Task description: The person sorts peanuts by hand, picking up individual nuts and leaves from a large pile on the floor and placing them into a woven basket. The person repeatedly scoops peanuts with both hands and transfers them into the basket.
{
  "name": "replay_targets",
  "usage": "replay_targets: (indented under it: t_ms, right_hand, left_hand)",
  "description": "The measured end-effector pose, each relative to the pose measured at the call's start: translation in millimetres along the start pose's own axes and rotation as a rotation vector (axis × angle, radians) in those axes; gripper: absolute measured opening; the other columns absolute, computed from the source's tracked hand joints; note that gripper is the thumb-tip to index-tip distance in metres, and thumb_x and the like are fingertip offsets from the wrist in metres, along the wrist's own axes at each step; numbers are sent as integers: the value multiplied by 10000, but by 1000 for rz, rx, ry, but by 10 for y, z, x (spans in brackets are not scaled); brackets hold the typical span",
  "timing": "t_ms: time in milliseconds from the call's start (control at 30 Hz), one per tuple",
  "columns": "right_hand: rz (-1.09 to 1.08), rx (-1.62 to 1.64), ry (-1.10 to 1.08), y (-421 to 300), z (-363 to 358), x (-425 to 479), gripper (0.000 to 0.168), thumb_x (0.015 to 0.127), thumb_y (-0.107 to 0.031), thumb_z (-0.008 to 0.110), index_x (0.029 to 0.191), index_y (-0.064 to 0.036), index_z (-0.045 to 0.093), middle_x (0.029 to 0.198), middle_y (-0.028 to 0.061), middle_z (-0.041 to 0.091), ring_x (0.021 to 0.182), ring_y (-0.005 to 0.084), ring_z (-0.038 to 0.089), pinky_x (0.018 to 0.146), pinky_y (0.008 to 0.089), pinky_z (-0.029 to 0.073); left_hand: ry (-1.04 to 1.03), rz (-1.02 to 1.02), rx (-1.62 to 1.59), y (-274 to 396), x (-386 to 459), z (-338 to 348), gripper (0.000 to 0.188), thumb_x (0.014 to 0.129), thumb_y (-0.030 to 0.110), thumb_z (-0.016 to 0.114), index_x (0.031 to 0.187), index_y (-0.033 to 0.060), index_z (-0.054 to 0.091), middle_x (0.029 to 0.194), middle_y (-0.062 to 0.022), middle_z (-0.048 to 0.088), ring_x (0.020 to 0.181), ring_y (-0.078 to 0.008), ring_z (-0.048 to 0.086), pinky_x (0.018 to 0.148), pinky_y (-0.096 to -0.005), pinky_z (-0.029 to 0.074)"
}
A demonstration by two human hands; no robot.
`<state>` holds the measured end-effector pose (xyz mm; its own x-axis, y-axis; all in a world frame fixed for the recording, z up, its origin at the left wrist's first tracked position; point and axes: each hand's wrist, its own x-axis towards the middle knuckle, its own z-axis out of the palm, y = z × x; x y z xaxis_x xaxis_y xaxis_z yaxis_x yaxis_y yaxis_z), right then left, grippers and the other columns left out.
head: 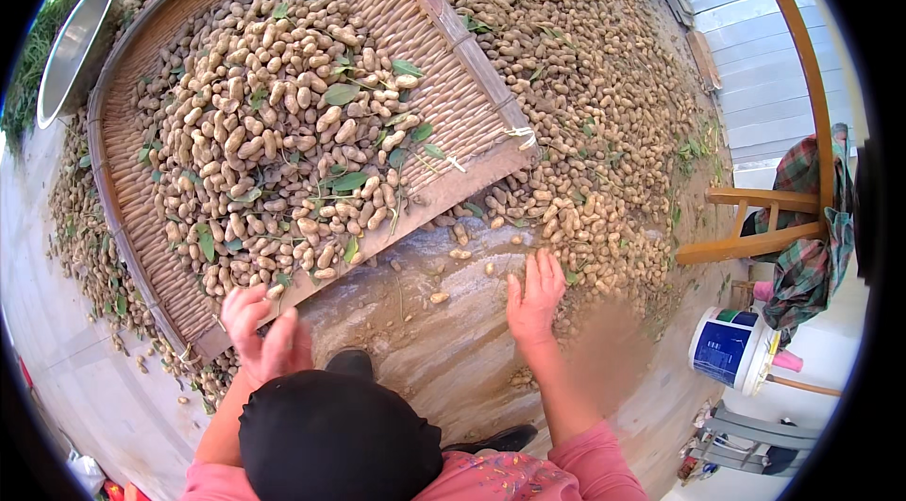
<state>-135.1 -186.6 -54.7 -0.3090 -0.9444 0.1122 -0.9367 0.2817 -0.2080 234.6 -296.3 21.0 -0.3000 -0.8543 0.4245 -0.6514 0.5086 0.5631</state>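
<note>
A woven wicker winnowing basket [471, 147] with a wooden front lip lies before me, heaped with unshelled peanuts [241, 112] and some green leaves. My left hand [265, 335] is over the basket's front lip at its near left end, fingers curled, beside a peanut at the edge; whether it grips that peanut is unclear. On the right, my right hand [536, 296] is held palm down above the floor with fingers extended, at the edge of a large spread of loose peanuts [594, 218]. It holds nothing that I can see.
A metal basin [74, 52] tilts at the upper left. More peanuts lie left of the basket. At the right are a wooden chair [750, 250] with plaid cloth [814, 267], a white bucket [732, 352] and a grey plastic stool [761, 430]. My shoes are on the dusty floor [439, 331].
</note>
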Motion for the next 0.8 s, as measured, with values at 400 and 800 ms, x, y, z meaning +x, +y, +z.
replay_targets:
  t_ms: [400, 800]
  right_hand:
    - [763, 1684, -1079, -1297, 291, -4, 670, 962, -414, 578, 1402, 39, 352, 1268, 183, 549, 1147, 241, 585, 885, 357, 519]
    - [1054, 1907, -592, -850, 146, 427, 289, 924, -95, 626, 1180, 23, 563, 1083, 137, 675, 921, 232, 688, 790, 383, 587]
  left_hand:
    - [259, -1377, -756, -1142, -481, -987, 314, 951, 164, 607, 1203, -6, 531, 1108, -135, 639, 966, -225, 657, 813, -364, 567]
    - [-1005, -928, -1078, 480, 115, 307, 309, 978, 236, 593, 1151, -20, 580, 1106, -109, 648, 1027, -215, 646, 886, -336, 521]
